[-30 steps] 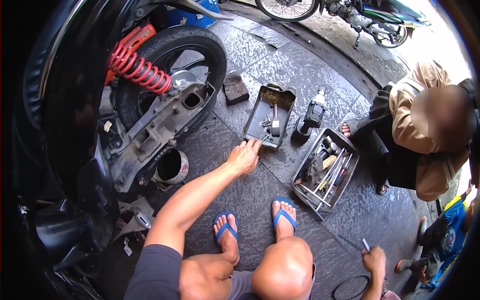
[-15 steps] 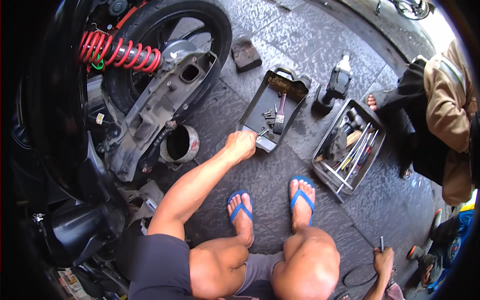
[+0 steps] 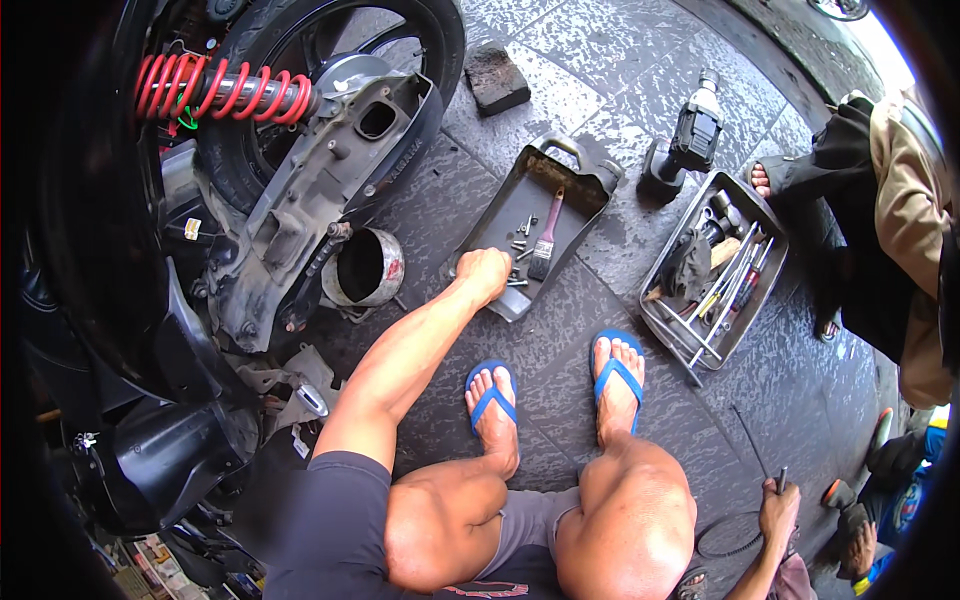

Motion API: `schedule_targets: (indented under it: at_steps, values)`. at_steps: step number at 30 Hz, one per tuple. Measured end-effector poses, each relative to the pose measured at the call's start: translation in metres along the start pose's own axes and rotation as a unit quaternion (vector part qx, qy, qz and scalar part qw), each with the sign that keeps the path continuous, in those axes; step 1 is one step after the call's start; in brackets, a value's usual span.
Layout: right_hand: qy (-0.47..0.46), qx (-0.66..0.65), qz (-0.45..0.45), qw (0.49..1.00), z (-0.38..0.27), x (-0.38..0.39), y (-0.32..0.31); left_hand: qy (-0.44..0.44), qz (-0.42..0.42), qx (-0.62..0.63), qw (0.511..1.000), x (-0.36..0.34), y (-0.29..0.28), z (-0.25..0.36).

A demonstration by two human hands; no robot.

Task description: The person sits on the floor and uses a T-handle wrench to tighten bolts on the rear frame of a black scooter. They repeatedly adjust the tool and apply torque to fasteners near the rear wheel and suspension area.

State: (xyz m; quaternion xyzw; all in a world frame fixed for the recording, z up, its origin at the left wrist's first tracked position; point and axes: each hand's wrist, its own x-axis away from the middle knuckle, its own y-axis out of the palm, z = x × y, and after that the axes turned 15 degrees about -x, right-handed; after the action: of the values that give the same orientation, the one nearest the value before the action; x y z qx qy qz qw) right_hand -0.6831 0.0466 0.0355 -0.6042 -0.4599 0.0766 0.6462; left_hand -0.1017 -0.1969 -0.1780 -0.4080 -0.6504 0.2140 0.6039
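My left hand reaches over the near left corner of a dark plastic tray on the floor. Its fingers are curled closed, and what they grip is hidden. Just beside the fingertips, several small silver bolts lie in the tray. A paintbrush with a reddish handle rests there too, to the right of the bolts. My right hand is out of view. At the lower right, another person's hand holds a short metal tool, beside a dark looped cable.
To the right is a toolbox tray of hand tools, with a cordless impact wrench beyond. A dark block lies at the back. Motorcycle parts fill the left, including a wheel, a red spring and a round can. A person sits right.
The tray has slid nearer and to the left, and my left hand now lies farther over its corner. My view has shifted slightly. The other person's hand still holds its tool.
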Motion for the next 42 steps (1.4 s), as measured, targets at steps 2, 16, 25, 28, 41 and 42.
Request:
schedule_targets:
  at_steps: [2,16,25,28,41,42]
  values:
    - [0.005,0.005,0.007,1.000,0.002,-0.001,0.005,0.004,0.010,0.000,1.000,-0.002,0.001,0.001]
    - [-0.001,-0.056,0.027,0.998,0.004,-0.001,0.015,-0.043,0.060,0.185,0.980,0.001,-0.012,-0.007]
    - [0.011,-0.093,0.008,0.996,0.004,-0.003,0.010,-0.075,0.048,0.574,0.814,-0.007,-0.019,-0.041]
    - [0.012,-0.098,-0.005,0.995,0.012,-0.005,0.013,-0.079,0.035,0.594,0.800,-0.002,-0.017,-0.038]
    - [-0.043,-0.024,-0.054,0.997,-0.027,0.009,-0.013,-0.035,0.092,0.618,0.780,0.042,-0.055,-0.028]
    - [-0.060,-0.002,-0.039,0.997,-0.041,0.014,-0.020,-0.025,0.105,0.622,0.775,0.054,-0.061,-0.028]
